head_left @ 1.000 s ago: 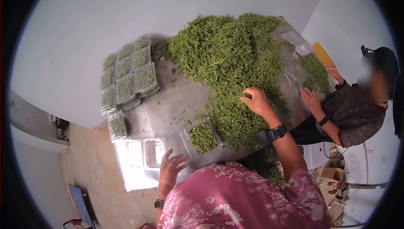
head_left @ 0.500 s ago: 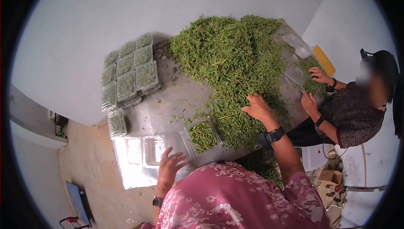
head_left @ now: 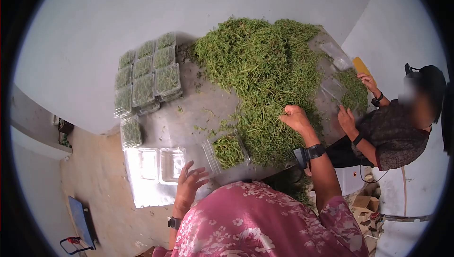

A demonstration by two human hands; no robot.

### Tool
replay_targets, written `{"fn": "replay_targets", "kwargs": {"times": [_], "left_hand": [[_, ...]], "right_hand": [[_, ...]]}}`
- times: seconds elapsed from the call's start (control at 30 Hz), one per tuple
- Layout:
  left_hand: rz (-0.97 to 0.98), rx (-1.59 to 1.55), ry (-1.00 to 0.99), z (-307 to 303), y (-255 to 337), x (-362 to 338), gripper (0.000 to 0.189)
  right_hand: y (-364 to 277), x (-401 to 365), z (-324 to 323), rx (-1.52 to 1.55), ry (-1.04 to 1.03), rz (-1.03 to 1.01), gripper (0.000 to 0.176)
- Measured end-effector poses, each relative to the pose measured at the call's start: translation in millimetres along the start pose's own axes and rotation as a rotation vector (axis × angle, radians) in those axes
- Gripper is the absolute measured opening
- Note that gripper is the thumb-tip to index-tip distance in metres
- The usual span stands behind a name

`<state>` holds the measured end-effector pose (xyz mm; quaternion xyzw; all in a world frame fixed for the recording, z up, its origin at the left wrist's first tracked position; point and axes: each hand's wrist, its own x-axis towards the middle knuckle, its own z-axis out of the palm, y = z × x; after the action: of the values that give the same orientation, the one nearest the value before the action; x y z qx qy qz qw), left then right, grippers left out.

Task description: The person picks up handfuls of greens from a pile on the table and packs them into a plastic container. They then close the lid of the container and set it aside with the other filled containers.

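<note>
A big heap of leafy green stems (head_left: 260, 63) covers the middle of the metal table (head_left: 189, 110). My right hand (head_left: 298, 119) is at the near part of this heap, its fingers pinched together on some green stems, largely hidden by the hand. Over the near table edge, my left hand (head_left: 190, 185) is held open, fingers apart, with nothing in it. Just beyond its fingertips lies an unfilled clear plastic box (head_left: 172, 166). Between my two hands stands an open clear box filled with greens (head_left: 229, 152).
Filled clear boxes (head_left: 143, 87) are stacked in rows at the table's far left. On the right, a co-worker (head_left: 392, 134) has both hands near a smaller pile of greens (head_left: 353, 91). A blue trolley (head_left: 81, 221) stands on the floor at lower left.
My right hand's fingers have closed from a spread pose at the heap. My left hand stays open in about the same place. The co-worker's far hand has moved outward.
</note>
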<state>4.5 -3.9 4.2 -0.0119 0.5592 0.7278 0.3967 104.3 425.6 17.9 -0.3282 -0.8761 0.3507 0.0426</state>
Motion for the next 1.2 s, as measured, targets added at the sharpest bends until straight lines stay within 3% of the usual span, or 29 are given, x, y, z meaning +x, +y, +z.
{"fn": "replay_targets", "kwargs": {"times": [0.07, 0.17, 0.27, 0.37, 0.5, 0.6, 0.73, 0.83, 0.93, 1.1, 1.2], "left_hand": [[-0.001, 0.007, 0.001, 0, 1, -1, 0.056], [0.002, 0.003, 0.004, 2, 3, -1, 0.055], [-0.006, 0.013, 0.007, 3, 6, -3, 0.054], [0.002, 0.005, 0.003, 4, 6, -3, 0.054], [0.002, 0.005, 0.0, 4, 7, -5, 0.053], [0.005, -0.005, -0.007, 3, 6, -5, 0.053], [0.011, 0.0, -0.014, 4, 5, -5, 0.052], [0.015, -0.002, -0.017, 3, 4, -4, 0.052], [0.016, -0.005, -0.019, 2, 3, -4, 0.052], [0.015, -0.001, -0.007, 5, 4, -7, 0.053], [0.014, -0.002, -0.003, 4, 3, -7, 0.053]], "right_hand": [[9, 4, 3, -0.055, -0.021, 0.003, 0.036], [9, 0, 7, 0.13, -0.004, 0.037, 0.035], [3, -2, 7, 0.011, 0.002, 0.032, 0.033], [5, 2, 6, 0.174, 0.07, -0.016, 0.037], [9, -3, 15, -0.077, -0.121, -0.012, 0.041], [18, -6, 16, -0.239, -0.094, -0.043, 0.036], [1, -8, 12, -0.331, -0.151, 0.051, 0.066], [-22, -3, 11, -0.364, -0.274, 0.188, 0.071], [-10, 4, 31, -0.312, -0.191, 0.264, 0.059], [44, 17, 51, -0.238, 0.006, 0.1, 0.021], [29, 10, 31, -0.155, 0.068, 0.047, 0.025]]}}
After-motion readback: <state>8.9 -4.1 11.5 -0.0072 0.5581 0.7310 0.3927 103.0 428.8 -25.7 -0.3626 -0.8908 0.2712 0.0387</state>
